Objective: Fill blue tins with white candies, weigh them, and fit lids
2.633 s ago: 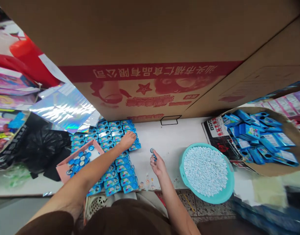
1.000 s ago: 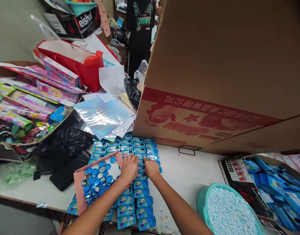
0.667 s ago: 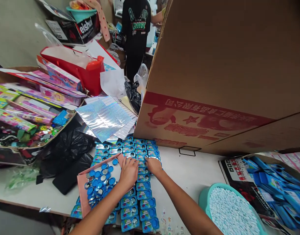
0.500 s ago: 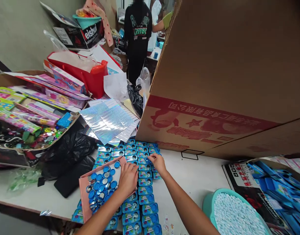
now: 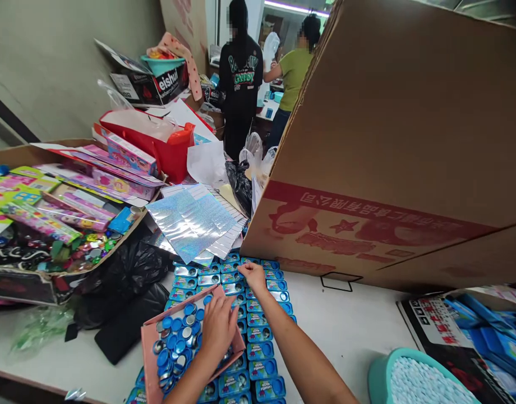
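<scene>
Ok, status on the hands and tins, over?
Left hand over the pink box, blue caps inside. Right hand at the far blue tins; anything held unclear. Big carton close behind those tins.

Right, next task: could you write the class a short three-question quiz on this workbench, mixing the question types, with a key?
1. Short answer: What colour is the basin that holds the small pale pellets?
2. True or false: The left hand is over the pink box of round discs.
3. Multiple choice: The right hand is nearest to A) the red bag, B) the rows of blue cases, C) the grey wall.

Key: 1. Teal. 2. True. 3. B.
</scene>
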